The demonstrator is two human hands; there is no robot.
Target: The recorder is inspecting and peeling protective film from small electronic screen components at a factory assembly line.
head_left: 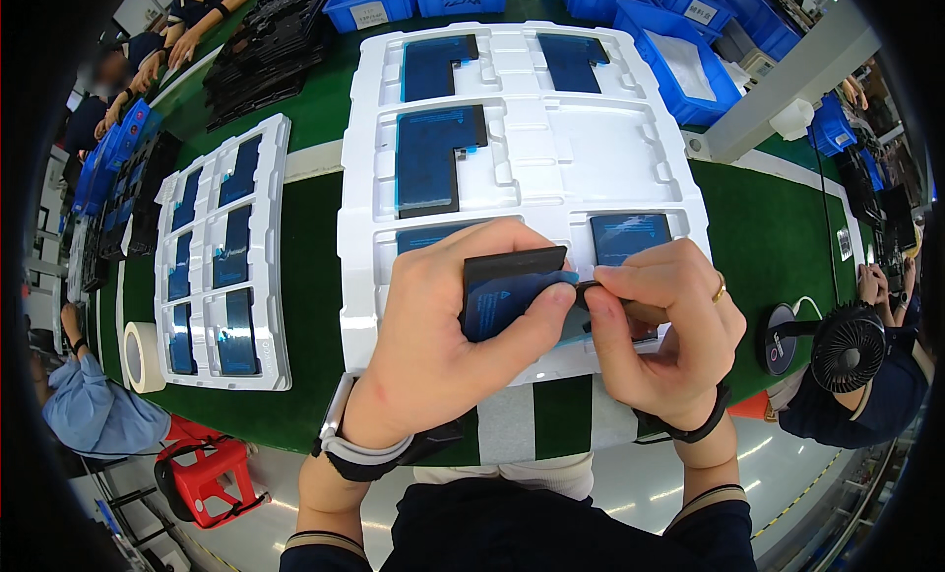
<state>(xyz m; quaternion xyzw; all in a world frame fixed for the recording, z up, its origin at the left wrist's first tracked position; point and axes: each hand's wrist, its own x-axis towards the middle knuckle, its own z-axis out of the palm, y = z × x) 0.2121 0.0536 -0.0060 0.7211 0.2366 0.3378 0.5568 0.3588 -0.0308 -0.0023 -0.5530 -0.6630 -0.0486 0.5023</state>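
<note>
One green bench (315,213) carries a white compartmented tray (612,144). Above the tray's near part, the left hand (438,341) holds a flat blue-and-black battery pack (489,311). For good control, support the pack without flexing it and apply light force at its edge. Left fingers: closed around the pack. Right hand (674,326): thumb and forefinger pinched on a small dark tab (585,289) at the pack's right edge.

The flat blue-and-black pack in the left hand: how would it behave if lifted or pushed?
The flat blue-and-black pack is probably stiff: its black top edge looks straight in the left hand. Its smooth-looking blue face might make it slightly slippery. Being flat and square-cornered, it would likely slide rather than roll.
</note>
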